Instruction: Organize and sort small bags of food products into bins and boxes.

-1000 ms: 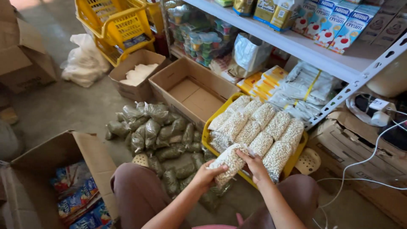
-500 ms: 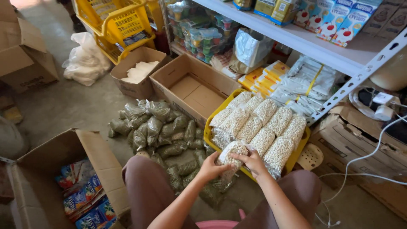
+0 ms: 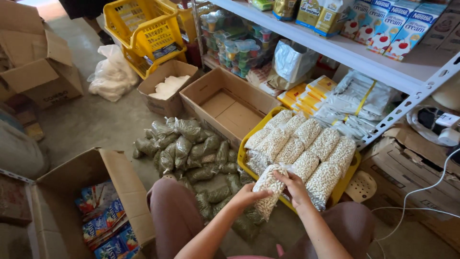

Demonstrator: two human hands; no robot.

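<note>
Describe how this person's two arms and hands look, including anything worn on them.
Both forearms are bare up to the bottom edge of the picture: no sleeves show. The left hand and the right hand wear no gloves, and no rings, watch or bracelet can be seen. The fingernails look short and unpainted, though they are small in the picture. The only clothing in view is mauve-brown trousers on the knees below.

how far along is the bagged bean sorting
Done: about ten white bean bags lie in rows in the yellow tray. In hand: left hand and right hand hold one more bag at its front edge. Left: the green-bean bags piled on the floor.
</note>
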